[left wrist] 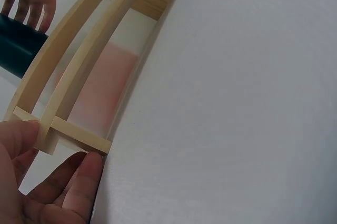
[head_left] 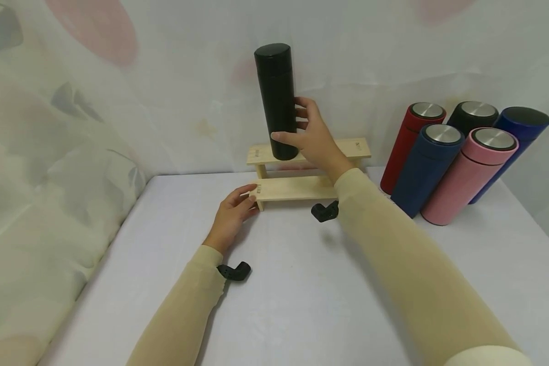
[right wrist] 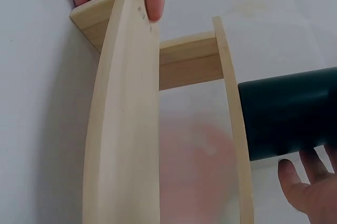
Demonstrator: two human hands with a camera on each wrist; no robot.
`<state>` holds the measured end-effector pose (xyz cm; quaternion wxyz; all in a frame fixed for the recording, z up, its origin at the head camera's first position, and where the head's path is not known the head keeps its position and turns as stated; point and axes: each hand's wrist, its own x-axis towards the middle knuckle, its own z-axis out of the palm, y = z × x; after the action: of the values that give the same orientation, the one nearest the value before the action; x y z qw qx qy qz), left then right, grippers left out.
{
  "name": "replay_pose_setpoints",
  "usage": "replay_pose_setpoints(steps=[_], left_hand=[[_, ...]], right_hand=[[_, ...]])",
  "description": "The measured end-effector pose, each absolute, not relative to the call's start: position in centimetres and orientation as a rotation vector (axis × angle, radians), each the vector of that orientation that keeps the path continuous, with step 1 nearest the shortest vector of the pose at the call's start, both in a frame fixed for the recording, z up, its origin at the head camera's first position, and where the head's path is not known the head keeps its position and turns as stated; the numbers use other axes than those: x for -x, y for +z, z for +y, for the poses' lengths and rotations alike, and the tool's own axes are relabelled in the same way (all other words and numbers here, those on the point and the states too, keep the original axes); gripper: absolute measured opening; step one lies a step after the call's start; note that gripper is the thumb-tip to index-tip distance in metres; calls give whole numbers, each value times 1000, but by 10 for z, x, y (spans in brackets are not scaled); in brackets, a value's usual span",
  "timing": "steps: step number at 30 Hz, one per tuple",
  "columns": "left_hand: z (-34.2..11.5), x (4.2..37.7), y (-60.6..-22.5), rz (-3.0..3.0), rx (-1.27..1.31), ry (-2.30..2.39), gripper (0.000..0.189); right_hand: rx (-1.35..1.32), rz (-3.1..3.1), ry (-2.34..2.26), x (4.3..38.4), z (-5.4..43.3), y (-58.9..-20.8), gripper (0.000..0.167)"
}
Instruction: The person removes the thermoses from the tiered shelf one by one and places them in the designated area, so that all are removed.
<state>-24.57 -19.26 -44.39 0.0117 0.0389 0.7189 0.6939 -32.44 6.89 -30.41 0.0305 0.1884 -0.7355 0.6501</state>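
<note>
My right hand grips a tall black thermos bottle low on its side, thumb across the front. The bottle leans slightly, and its base is right at the upper step of a two-tier wooden rack. In the right wrist view the bottle looks dark teal, its bottom end against the upper board's edge. My left hand holds the left end of the lower step, thumb on top and fingers at the side. The left wrist view shows that hand close on the rack's end piece.
At the right of the white-covered table several thermos bottles stand close together: red, dark blue, pink, black and bright blue. A patterned white cloth hangs behind the rack and along the left.
</note>
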Motion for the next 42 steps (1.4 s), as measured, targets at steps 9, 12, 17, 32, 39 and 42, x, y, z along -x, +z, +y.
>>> replay_pose_setpoints(steps=[9, 12, 17, 32, 39, 42], left_hand=[[-194, 247, -445, 2229, -125, 2171, 40], [-194, 247, -445, 2241, -115, 2158, 40], [-193, 247, -444, 2248, -117, 2153, 39], [-191, 245, -441, 2248, -107, 2158, 39], [-191, 245, -442, 2268, -103, 2134, 39], [-192, 245, -442, 2265, -98, 2138, 40]], right_hand=[[-505, -2307, 1958, 330, 57, -302, 98], [-493, -2289, 1933, 331, 54, -304, 94], [-467, -2279, 1889, 331, 53, -307, 92], [-472, -2226, 1867, 318, 58, -310, 90], [-513, -2211, 1846, 306, 63, -315, 91], [-534, -2216, 1835, 301, 65, -317, 91]])
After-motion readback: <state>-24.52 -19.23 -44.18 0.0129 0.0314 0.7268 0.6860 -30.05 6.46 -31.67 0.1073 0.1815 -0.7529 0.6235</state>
